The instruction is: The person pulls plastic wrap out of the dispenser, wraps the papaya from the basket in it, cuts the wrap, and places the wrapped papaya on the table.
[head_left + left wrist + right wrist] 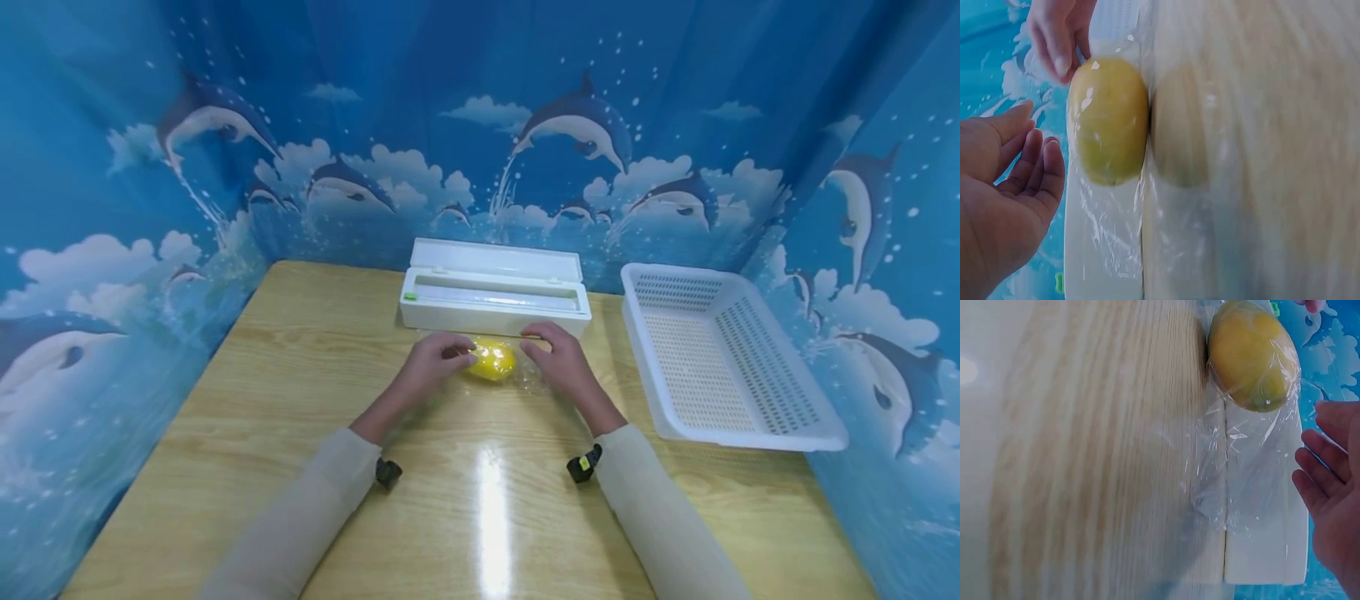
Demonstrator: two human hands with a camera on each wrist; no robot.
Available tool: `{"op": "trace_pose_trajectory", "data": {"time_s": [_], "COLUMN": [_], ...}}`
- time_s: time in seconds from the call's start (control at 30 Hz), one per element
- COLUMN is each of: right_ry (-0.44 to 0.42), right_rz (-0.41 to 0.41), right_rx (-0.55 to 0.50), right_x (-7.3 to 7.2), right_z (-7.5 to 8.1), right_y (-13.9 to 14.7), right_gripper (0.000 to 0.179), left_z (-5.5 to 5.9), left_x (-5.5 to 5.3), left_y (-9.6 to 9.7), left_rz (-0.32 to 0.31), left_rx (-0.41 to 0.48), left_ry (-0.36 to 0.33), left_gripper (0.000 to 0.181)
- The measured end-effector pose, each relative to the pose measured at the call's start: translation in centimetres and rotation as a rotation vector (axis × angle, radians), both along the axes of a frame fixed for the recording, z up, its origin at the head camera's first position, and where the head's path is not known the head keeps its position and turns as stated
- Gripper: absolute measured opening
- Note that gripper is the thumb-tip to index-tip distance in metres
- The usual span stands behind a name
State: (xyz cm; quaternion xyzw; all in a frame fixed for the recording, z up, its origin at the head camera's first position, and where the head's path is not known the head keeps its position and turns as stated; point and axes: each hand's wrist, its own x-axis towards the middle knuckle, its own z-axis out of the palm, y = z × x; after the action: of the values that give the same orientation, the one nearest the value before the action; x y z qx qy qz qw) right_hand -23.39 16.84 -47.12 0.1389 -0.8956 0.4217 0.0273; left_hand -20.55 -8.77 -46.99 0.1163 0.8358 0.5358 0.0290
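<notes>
A yellow mango (492, 360) with a greenish end lies on the table, covered by clear plastic film (1210, 487) that spreads out wrinkled on both sides of it. My left hand (438, 362) is at the mango's left side, its fingers loosely bent; the left wrist view shows nothing between thumb and fingers. On the other side, my right hand (557, 358) hovers over the film's right part, thumb and fingers spread apart in the right wrist view. Just behind the mango stands a white film dispenser box (491, 317) with its lid (495, 260) raised and a roll inside.
A white perforated plastic basket (705, 358) stands on the right side of the wooden table (300, 367). A small green piece (409, 297) sits at the left end of the dispenser. A blue dolphin-print curtain (420, 100) surrounds the table's back and sides.
</notes>
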Motion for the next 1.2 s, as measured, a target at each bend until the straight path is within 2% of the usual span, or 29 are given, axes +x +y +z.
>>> {"op": "trace_pose_trajectory", "data": {"time_s": [0.17,0.4,0.63,0.77,1.0,1.2], "right_ry": [-0.009,-0.012,-0.030,-0.050,-0.076,-0.105], "right_rz": [0.074,0.074,0.077,0.079,0.073,0.057], "right_rx": [0.006,0.032,0.007,-0.012,-0.066,-0.109], "right_x": [-0.3,0.0,0.5,0.9,1.5,2.2], "right_z": [-0.1,-0.4,-0.5,-0.6,-1.0,-1.5], "right_y": [-1.0,-1.1,-1.0,-0.9,-1.0,-1.3], "right_gripper": [0.025,0.013,0.012,0.012,0.013,0.023], "left_z": [-0.5,-0.9,-1.1,-1.1,-1.1,-1.2], "left_x": [0.5,0.7,0.8,0.7,0.6,0.5], "left_y": [1.2,2.1,2.5,2.6,2.8,3.0], "left_rz": [-0.048,-0.068,-0.080,-0.083,-0.041,0.020], "left_rx": [-0.027,-0.030,-0.065,-0.086,-0.129,-0.148], "left_ry": [0.015,0.034,0.014,0.036,0.095,0.052], "left_gripper": [0.022,0.023,0.022,0.023,0.022,0.034]}}
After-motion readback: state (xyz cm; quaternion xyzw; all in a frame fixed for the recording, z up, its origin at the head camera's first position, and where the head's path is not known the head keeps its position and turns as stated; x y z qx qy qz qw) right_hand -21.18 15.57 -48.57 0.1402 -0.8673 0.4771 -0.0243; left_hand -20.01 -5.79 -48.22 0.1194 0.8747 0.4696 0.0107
